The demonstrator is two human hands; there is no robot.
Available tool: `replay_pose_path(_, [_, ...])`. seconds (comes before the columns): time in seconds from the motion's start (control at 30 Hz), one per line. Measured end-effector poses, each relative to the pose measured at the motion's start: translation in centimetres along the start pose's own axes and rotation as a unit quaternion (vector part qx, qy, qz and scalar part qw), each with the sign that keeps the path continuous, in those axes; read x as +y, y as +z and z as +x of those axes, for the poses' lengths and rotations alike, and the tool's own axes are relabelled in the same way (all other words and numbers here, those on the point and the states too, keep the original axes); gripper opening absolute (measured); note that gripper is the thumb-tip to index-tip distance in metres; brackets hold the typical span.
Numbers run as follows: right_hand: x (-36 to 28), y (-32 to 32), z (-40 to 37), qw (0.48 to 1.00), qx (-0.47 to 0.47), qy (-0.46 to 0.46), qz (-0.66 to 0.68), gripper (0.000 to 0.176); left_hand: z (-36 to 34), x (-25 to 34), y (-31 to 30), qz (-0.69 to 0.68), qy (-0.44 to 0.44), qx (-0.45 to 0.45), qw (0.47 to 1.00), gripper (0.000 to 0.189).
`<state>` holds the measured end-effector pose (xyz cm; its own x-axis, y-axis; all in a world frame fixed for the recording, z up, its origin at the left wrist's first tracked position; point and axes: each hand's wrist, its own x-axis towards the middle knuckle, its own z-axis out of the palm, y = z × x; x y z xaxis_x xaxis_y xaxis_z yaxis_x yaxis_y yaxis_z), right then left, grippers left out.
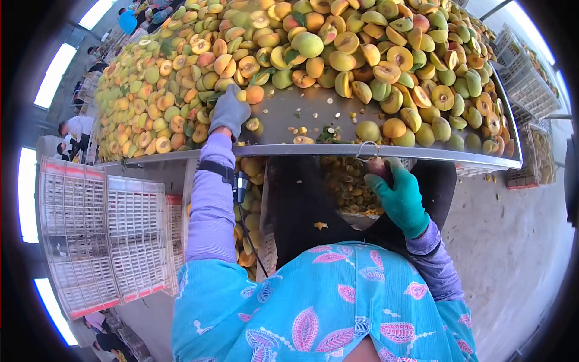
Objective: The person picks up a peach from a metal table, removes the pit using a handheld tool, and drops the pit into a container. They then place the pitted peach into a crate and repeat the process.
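Observation:
My left hand (230,113), in a grey glove, reaches over the table edge to the front of a fruit pile (181,90). Its fingers are stretched forward among the fruit, right beside an orange-yellow apricot (254,95); the fingertips are partly hidden. In a green glove, my right hand (399,196) is closed around the dark handle of a hand tool with a curved metal loop (368,146) at its end. The loop is at the table's front rim. Many fruits are halved, with cut faces or pits showing; others are whole.
The metal table (289,123) carries loose pits and leaf bits. Below it stands a container of cut fruit (347,187). White plastic crates (108,235) stand at left, and fruit-filled crates (525,78) at right. Other people (77,130) are at the far left.

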<state>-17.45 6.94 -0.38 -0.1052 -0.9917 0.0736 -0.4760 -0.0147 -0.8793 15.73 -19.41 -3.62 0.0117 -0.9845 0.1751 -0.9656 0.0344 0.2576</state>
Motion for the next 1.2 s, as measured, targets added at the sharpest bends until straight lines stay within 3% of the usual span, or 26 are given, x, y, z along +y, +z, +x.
replay_pose_path(0.07, [-1.0,0.8,1.0,0.999,-0.008,-0.039,0.012,0.030,-2.2,-1.9,0.0,-0.107,0.037,0.025,0.993,0.045])
replay_pose_path(0.1, [-1.5,1.1,1.9,0.998,-0.012,-0.061,0.014,0.029,-3.8,-0.5,-1.3,-0.368,-0.075,-0.044,0.926,0.044])
replay_pose_path(0.2, [-3.2,4.3,4.0,0.981,0.020,-0.183,0.060,0.025,-9.0,4.1,-5.6,-0.654,-0.138,-0.155,0.728,0.044])
replay_pose_path(0.23, [-3.4,5.2,4.6,0.979,0.019,-0.200,0.036,0.024,-10.4,4.7,-5.4,-0.513,0.026,-0.056,0.856,0.045])
replay_pose_path(0.27, [-3.6,6.0,5.2,0.976,0.017,-0.218,0.011,0.024,-11.7,5.2,-5.2,-0.336,0.188,0.048,0.922,0.046])
replay_pose_path(0.3, [-3.6,6.4,5.2,0.972,0.014,-0.235,-0.014,0.024,-12.7,5.9,-4.9,-0.136,0.337,0.152,0.919,0.048])
replay_pose_path(0.37, [-3.6,6.6,4.6,0.978,-0.003,-0.205,-0.031,0.024,-14.5,8.3,-4.4,-0.355,0.198,0.023,0.913,0.052])
replay_pose_path(0.47, [-3.6,5.8,3.1,0.978,0.000,-0.200,-0.058,0.024,-15.5,10.8,-4.3,-0.457,0.110,-0.036,0.882,0.047])
replay_pose_path(0.53, [-4.0,5.4,2.2,0.980,0.009,-0.189,-0.055,0.024,-16.8,12.3,-5.1,-0.341,0.222,0.078,0.910,0.044])
replay_pose_path(0.67, [-4.6,5.4,1.4,0.983,0.009,-0.168,-0.071,0.026,-17.7,13.7,-5.2,-0.291,0.158,0.095,0.939,0.037])
replay_pose_path(0.9, [-5.2,6.3,1.0,0.986,0.006,-0.164,-0.015,0.028,-18.0,14.4,-5.1,-0.572,0.037,0.007,0.820,0.031])
replay_pose_path(1.03, [-5.1,7.5,1.1,0.986,-0.015,-0.135,0.097,0.032,-17.6,14.7,-4.8,-0.646,0.034,0.012,0.762,0.026])
replay_pose_path(1.07, [-5.2,7.0,1.1,0.969,-0.111,-0.032,0.217,0.033,-17.6,14.6,-4.7,-0.643,0.038,0.018,0.765,0.029])
replay_pose_path(1.1, [-6.3,5.7,1.1,0.919,-0.203,0.072,0.330,0.035,-17.5,14.5,-4.6,-0.639,0.041,0.023,0.768,0.033])
replay_pose_path(1.13, [-6.7,4.9,1.1,0.837,-0.289,0.174,0.431,0.036,-17.2,13.9,-3.9,-0.621,0.045,0.023,0.782,0.032])
replay_pose_path(1.17, [-6.1,5.0,1.0,0.748,-0.334,0.198,0.538,0.038,-17.1,13.6,-3.6,-0.602,0.049,0.023,0.796,0.032])
replay_pose_path(1.2, [-5.3,5.2,0.9,0.644,-0.372,0.218,0.631,0.039,-17.2,13.8,-4.0,-0.631,0.025,-0.019,0.775,0.032])
